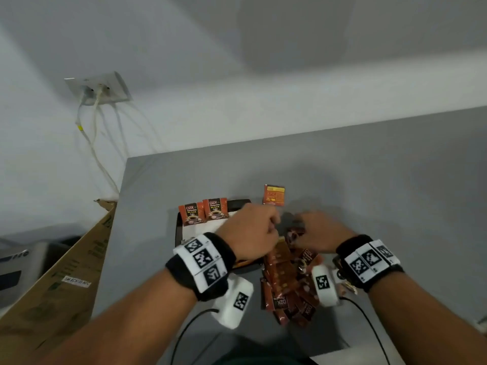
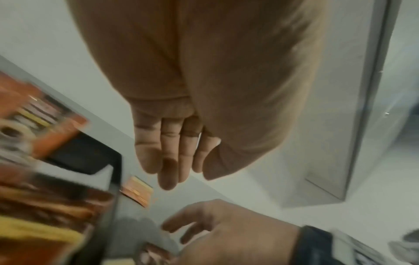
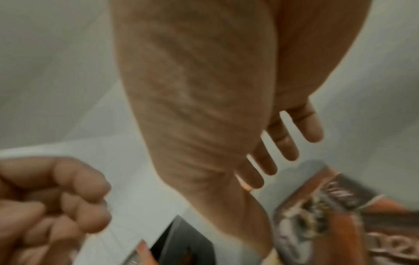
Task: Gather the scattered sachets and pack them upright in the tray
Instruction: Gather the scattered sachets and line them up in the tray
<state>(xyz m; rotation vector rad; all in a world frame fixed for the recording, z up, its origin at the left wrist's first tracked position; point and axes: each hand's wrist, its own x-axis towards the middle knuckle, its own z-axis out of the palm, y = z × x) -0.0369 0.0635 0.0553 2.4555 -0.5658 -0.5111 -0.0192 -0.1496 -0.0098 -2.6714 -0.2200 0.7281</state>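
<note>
On the grey tabletop (image 1: pixel 369 180), the shallow black rectangular tray (image 1: pixel 238 203) with a pale lining holds two orange and brown coffee sachets (image 1: pixel 203 212) standing upright against its far-left wall, at about eleven o'clock from the hands. The loose heap of brown foil sachets (image 1: pixel 286 280) lies flat and overlapping just off the tray's right edge, between the two wrists and running toward six o'clock, and one single orange sachet (image 1: pixel 274 194) lies flat and apart at twelve o'clock beyond the knuckles. The left hand (image 1: pixel 250 230) hovers over the tray's right half with fingers curled in; whether it pinches anything cannot be told from any view. The right hand (image 1: pixel 320 230) reaches leftward over the top of the heap, fingers spread and slack in the right wrist view, holding nothing visible. The move ahead likely turns on the heap's top sachet, which sits just under and to the five o'clock side of the right fingertips, so the right hand is the nearer one. The head view alone shows the upright pair and the heap's extent; the left wrist view shows the stray sachet just past the tray's corner.
</note>
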